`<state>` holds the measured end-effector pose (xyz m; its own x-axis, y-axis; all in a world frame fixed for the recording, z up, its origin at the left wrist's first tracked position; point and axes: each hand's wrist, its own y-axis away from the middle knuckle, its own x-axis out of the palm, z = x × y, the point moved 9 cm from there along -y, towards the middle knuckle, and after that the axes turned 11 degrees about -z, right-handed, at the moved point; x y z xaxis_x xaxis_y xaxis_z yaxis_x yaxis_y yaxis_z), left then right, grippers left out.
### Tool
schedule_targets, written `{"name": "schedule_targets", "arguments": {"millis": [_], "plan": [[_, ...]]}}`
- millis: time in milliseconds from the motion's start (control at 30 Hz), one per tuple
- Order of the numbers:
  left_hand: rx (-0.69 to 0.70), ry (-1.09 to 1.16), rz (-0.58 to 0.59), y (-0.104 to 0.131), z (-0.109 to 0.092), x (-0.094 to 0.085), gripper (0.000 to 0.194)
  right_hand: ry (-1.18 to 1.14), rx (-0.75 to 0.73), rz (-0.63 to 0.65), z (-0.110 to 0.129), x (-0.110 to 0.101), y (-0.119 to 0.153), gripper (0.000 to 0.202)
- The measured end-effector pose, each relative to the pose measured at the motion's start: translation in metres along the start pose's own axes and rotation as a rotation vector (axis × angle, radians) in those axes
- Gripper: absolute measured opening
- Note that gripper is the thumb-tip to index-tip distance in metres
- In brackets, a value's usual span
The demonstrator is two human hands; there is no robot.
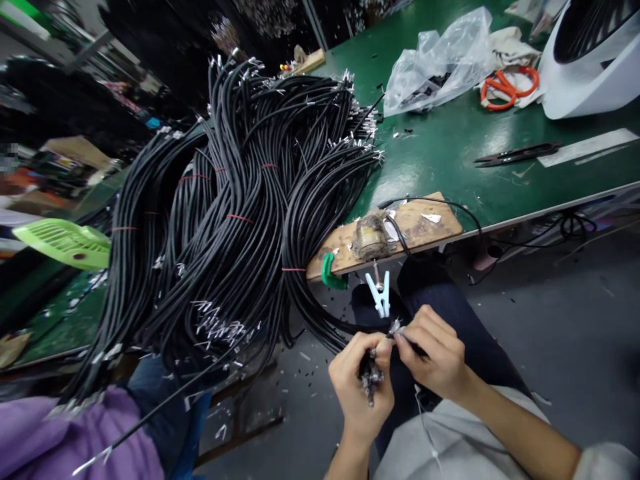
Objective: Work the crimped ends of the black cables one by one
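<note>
My left hand (363, 380) is closed around a bunch of black cables, whose stripped ends (371, 381) stick out of the fist. My right hand (434, 352) pinches at a whitish cable end (395, 327) where the fingertips of both hands meet. Just beyond the hands, a light blue clip (379, 293) hangs from the shaft of a small motor (371, 237), which sits on a wooden board (425, 223). Large bundles of black cables (250, 187) with pale stripped ends lie over the table to the left, some tied with red bands.
A green clamp (333, 272) grips the board's edge. On the green table (430, 157) lie a plastic bag (440, 63), orange-handled scissors (507, 88), dark tweezers or snips (517, 155) and a white fan (595, 60). A person in purple (85, 437) sits at the lower left.
</note>
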<state>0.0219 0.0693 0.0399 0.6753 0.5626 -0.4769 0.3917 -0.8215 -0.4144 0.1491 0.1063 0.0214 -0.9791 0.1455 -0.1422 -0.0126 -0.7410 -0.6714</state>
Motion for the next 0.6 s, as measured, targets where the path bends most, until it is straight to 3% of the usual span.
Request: {"name": "schedule_targets", "arguments": {"millis": [167,267,367,600], "plan": [[-0.015,0.03,0.023,0.0,0.001,0.0,0.015,-0.218,0.391,0.0,-0.036,0.0,0.002,0.017],[-0.034,0.03,0.05,0.001,0.004,0.003,0.015,-0.374,0.482,0.109,-0.033,0.012,0.0,0.028],[-0.018,0.012,0.051,0.002,0.004,0.003,0.012,-0.237,0.343,0.079,-0.022,0.004,-0.01,0.028],[0.014,-0.052,0.067,-0.001,-0.001,0.005,0.011,0.047,-0.204,0.051,0.011,-0.015,-0.008,0.026]]}}
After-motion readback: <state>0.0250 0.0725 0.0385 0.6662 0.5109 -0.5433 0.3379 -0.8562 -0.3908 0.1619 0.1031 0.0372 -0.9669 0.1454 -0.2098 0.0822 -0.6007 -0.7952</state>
